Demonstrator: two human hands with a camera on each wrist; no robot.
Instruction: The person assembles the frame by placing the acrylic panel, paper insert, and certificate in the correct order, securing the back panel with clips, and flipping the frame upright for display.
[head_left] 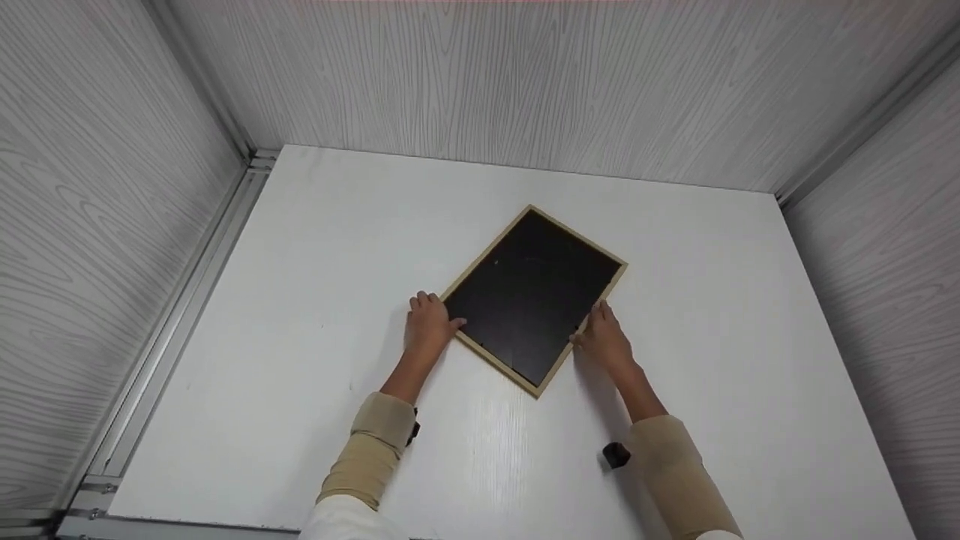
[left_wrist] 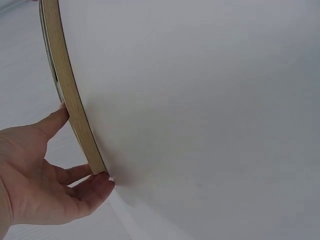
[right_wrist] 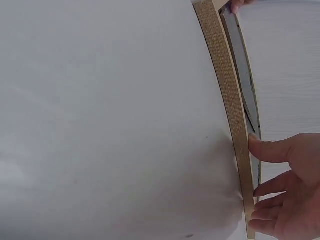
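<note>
A picture frame point(head_left: 525, 292) with a thin light wooden border lies at a slant on the white table, its black back facing up. My left hand point(head_left: 430, 326) holds its left corner, the thumb over the border and the fingers at the outer side. In the left wrist view, the fingers of that hand point(left_wrist: 40, 185) meet the end of the wooden edge point(left_wrist: 70, 85). On the lower right side, my right hand point(head_left: 606, 339) grips the border. The right wrist view has this hand's thumb point(right_wrist: 270, 150) against the wooden edge point(right_wrist: 230, 95), with the other fingers lower along it.
The white tabletop point(head_left: 300, 300) spreads around the frame. Grey wood-grain panels point(head_left: 480, 82) rise behind and on both sides, and a metal rail point(head_left: 187, 300) runs along the left edge. A small black piece point(head_left: 616, 454) sits beside the right sleeve.
</note>
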